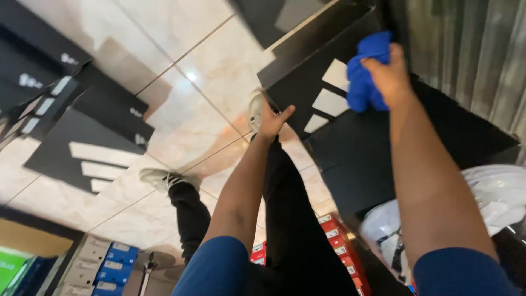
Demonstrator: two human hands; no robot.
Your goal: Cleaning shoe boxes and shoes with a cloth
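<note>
My right hand (390,77) clutches a crumpled blue cloth (366,72) and presses it against the lid of a black shoebox with white stripes (307,82). My left hand (272,120) grips the lower corner of that same box lid, thumb spread over its edge. The box lies on top of another black box (361,159), at the upper right of the head view. Both my arms are bare below blue sleeves. My legs in black trousers and my pale sneakers (161,178) stand on the tiled floor below.
More black striped shoeboxes (87,148) are stacked on the glossy beige tile floor (186,66) at the left. Red boxes (342,246), blue and white boxes (107,266) and a white plastic bag (493,203) lie near my body. A grey curtain (476,55) hangs at the right.
</note>
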